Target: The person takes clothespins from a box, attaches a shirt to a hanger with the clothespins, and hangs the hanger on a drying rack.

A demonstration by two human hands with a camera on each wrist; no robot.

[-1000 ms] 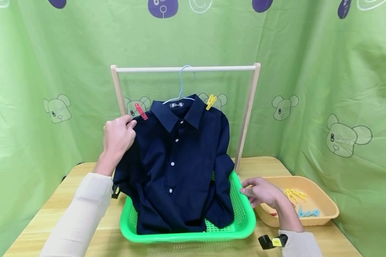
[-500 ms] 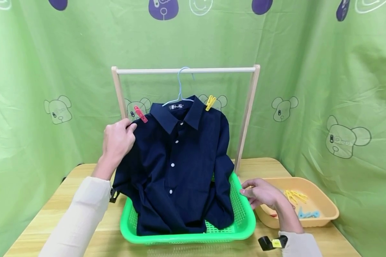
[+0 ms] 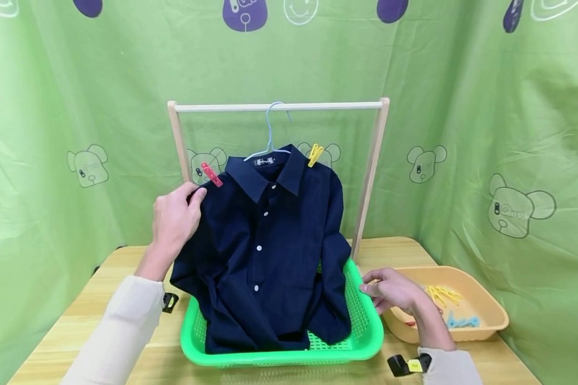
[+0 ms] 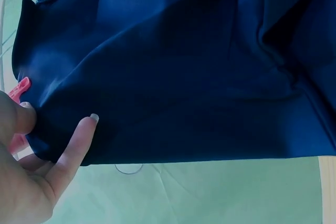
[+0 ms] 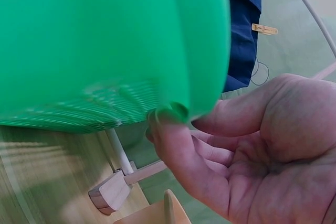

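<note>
A dark navy button-up shirt [image 3: 279, 240] hangs on a light blue wire hanger [image 3: 270, 136] hooked over the rack's bar. A red clothespin [image 3: 212, 174] sits on the shoulder at the left, a yellow one [image 3: 315, 155] on the other shoulder. Just outside the red pin, my left hand [image 3: 177, 214] pinches the shirt's shoulder; the left wrist view shows its thumb [image 4: 23, 119] close to that pin. The shirt's lower part lies in a green plastic basket [image 3: 279, 358]. My right hand [image 3: 390, 289] holds the basket's right rim between thumb and fingers.
A wooden rack [image 3: 373, 171] with a white bar [image 3: 327, 106] stands behind the basket on the wooden table [image 3: 91, 305]. To the right, an orange tray [image 3: 481, 291] holds yellow clothespins [image 3: 443, 294], blue ones [image 3: 462, 322] and some red. Green curtain [image 3: 462, 107] surrounds the table.
My left hand has lowered slightly, and the shirt's left shoulder with the red clothespin has come down a little with it. The right hand stays at the basket's rim.
</note>
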